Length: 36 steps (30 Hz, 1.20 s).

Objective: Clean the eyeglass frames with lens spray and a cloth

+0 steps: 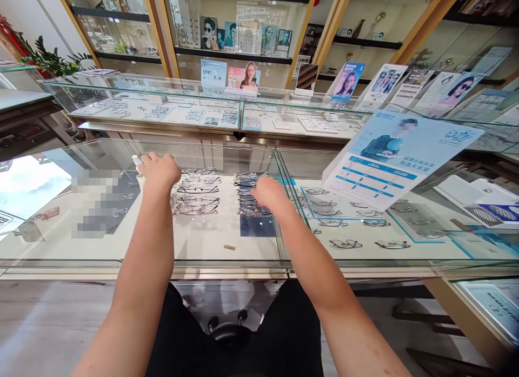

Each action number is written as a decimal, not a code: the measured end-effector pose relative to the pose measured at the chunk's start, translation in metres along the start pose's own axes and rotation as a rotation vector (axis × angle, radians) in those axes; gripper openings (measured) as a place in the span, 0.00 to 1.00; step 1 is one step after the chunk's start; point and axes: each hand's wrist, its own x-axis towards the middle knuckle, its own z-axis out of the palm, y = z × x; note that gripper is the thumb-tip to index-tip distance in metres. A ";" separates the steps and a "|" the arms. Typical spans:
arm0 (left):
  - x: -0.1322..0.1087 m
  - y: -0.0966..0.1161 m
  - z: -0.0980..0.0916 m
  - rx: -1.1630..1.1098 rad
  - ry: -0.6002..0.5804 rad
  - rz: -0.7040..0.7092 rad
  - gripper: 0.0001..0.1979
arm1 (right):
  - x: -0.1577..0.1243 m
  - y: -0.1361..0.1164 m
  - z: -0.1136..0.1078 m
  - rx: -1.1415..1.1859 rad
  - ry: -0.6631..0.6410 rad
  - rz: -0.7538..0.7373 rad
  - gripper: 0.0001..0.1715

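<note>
My left hand (159, 171) is closed over the left part of the glass display counter (194, 264). A small white bottle (137, 160) sticks out from its fingers, with something pale below it; most of it is hidden. Right of that hand lies a column of eyeglasses (198, 198). My right hand (268, 194) is closed, fingers pointing left, at a second column of eyeglasses (249, 209) on a dark blue board (257, 228). Its fingertips are mostly hidden, so whether they grip a frame is unclear. Glass pane edges (286, 187) stand just right of it.
A large leaning poster (401, 155) stands on the counter at right, near a white open case (478, 196). More eyeglasses (344, 244) lie under the glass there. A small gold tag (229, 247) lies in front. Behind runs another glass showcase (170, 120) with several upright cards.
</note>
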 end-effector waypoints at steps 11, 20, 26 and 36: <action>-0.023 0.019 -0.010 -0.111 0.154 0.121 0.25 | -0.031 0.005 -0.036 0.283 0.181 -0.091 0.24; -0.053 0.077 0.018 -1.167 -0.454 0.506 0.25 | -0.013 0.002 -0.009 0.278 0.729 -0.615 0.24; -0.060 0.084 0.029 -1.369 -0.610 0.490 0.30 | -0.001 0.003 0.005 0.302 0.837 -0.748 0.21; -0.062 0.087 0.027 -1.378 -0.608 0.396 0.21 | 0.000 0.003 0.006 0.310 0.850 -0.818 0.19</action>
